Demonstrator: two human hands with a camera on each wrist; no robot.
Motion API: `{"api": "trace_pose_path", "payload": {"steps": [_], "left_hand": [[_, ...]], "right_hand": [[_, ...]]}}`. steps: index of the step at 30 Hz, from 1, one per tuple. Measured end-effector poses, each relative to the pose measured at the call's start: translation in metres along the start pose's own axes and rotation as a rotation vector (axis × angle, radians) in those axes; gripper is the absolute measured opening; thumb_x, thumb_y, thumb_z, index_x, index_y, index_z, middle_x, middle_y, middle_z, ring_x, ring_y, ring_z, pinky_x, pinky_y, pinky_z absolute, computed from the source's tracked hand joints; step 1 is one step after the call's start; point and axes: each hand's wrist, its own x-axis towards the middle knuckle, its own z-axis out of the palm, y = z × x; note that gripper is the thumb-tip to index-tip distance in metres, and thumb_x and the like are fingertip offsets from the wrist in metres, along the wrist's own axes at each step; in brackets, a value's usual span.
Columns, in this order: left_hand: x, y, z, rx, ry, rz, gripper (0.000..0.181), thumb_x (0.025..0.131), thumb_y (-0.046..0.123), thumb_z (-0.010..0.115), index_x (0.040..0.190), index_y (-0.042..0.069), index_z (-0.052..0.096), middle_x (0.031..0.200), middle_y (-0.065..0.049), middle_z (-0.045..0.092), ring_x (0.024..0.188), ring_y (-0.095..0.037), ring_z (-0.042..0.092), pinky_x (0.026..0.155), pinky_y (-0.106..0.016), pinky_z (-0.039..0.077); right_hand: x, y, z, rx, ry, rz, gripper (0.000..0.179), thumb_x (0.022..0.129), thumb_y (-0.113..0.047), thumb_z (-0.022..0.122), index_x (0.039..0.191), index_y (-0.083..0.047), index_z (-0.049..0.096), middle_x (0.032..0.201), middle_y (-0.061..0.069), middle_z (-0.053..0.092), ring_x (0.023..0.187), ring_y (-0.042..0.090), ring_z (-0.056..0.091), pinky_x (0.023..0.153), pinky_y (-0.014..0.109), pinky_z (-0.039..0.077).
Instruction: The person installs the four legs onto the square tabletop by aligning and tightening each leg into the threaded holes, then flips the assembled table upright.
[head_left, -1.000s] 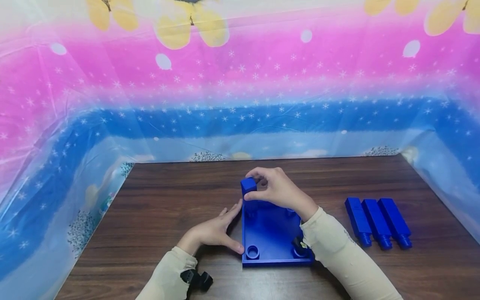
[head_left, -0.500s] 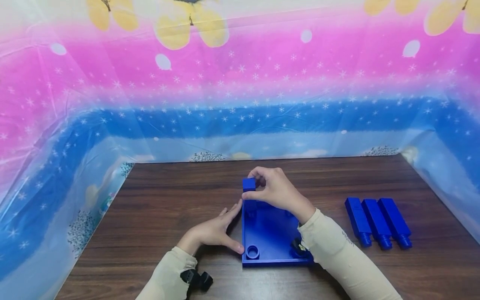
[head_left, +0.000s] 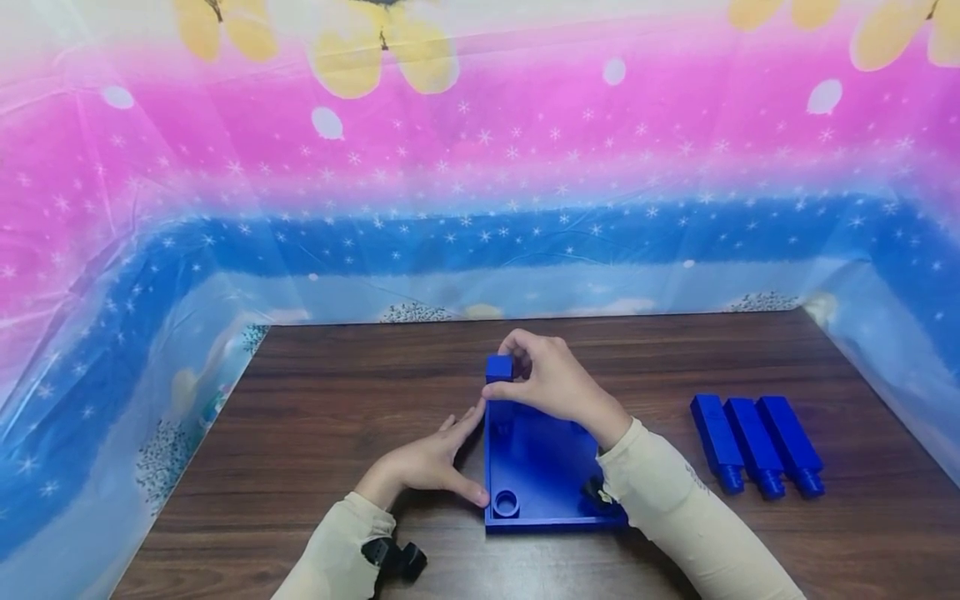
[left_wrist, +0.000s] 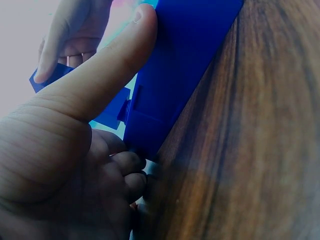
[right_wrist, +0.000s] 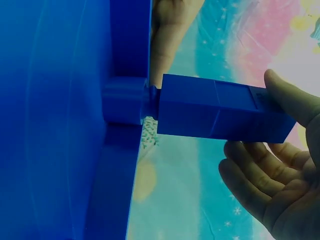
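A square blue tabletop (head_left: 551,471) lies upside down on the table, raised rim up, with round sockets at its corners. In its far left socket stands a blue square leg (head_left: 499,367), upright. The right wrist view shows a short neck of the leg's stud (right_wrist: 151,102) between the leg and the socket (right_wrist: 124,101). My right hand (head_left: 558,379) pinches the leg's upper end between thumb and fingers. Along the tabletop's left side, my left hand (head_left: 423,461) rests with thumb and fingers spread against the rim. The near left socket (head_left: 506,503) holds nothing.
Three more blue legs (head_left: 716,442) lie side by side on the wooden table (head_left: 337,375) to the right, studs pointing toward me. Behind the table hangs a patterned pink and blue cloth (head_left: 480,225). A black wrist camera (head_left: 393,560) sits on my left sleeve.
The leg has turned about its length and straightened from a slight tilt to upright, with my right hand shifting a little. My left hand stays in place.
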Motion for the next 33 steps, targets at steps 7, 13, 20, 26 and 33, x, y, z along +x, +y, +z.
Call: {"api": "trace_pose_path", "payload": {"steps": [7,13,20,26,33], "left_hand": [[0.0,-0.001,0.0,0.004,0.012,-0.001,0.139,0.076,0.058,0.091,0.171,0.016,0.0,0.175,-0.021,0.002,0.155,-0.055,-0.01,0.123,-0.072,0.004],[0.003,-0.007,0.001,-0.016,0.016,0.01,0.14,0.076,0.055,0.093,0.171,0.014,-0.001,0.175,-0.022,0.003,0.155,-0.055,-0.011,0.123,-0.071,0.002],[0.013,-0.027,0.005,-0.005,0.025,0.022,0.143,0.072,0.059,0.093,0.171,0.016,-0.001,0.177,-0.015,0.002,0.158,-0.046,-0.012,0.126,-0.064,-0.001],[0.006,-0.015,0.004,-0.01,0.031,0.036,0.141,0.074,0.061,0.091,0.171,0.016,-0.001,0.176,-0.018,0.003,0.158,-0.05,-0.011,0.125,-0.067,0.0],[0.006,-0.013,0.002,-0.009,0.015,0.043,0.141,0.075,0.058,0.092,0.171,0.012,-0.002,0.175,-0.022,0.003,0.156,-0.054,-0.01,0.124,-0.07,0.001]], "right_hand": [[0.002,0.004,-0.008,0.098,-0.134,-0.007,0.067,0.084,-0.022,0.092,0.14,-0.003,0.06,0.135,0.013,0.068,0.105,0.024,0.072,0.092,0.046,0.061],[0.003,0.014,-0.016,0.156,-0.265,-0.088,0.069,0.092,-0.01,0.083,0.154,-0.008,0.05,0.15,0.014,0.058,0.127,0.031,0.064,0.099,0.047,0.058],[0.006,0.023,-0.021,0.271,-0.35,-0.157,0.064,0.099,0.0,0.071,0.157,-0.004,0.045,0.158,0.015,0.051,0.14,0.032,0.054,0.106,0.052,0.053],[0.006,0.025,-0.02,0.278,-0.363,-0.165,0.057,0.101,0.0,0.067,0.155,-0.004,0.048,0.157,0.016,0.051,0.135,0.03,0.058,0.108,0.048,0.052],[0.006,0.027,-0.02,0.261,-0.346,-0.164,0.054,0.101,0.001,0.067,0.152,-0.003,0.052,0.154,0.019,0.054,0.132,0.03,0.061,0.107,0.05,0.053]]}}
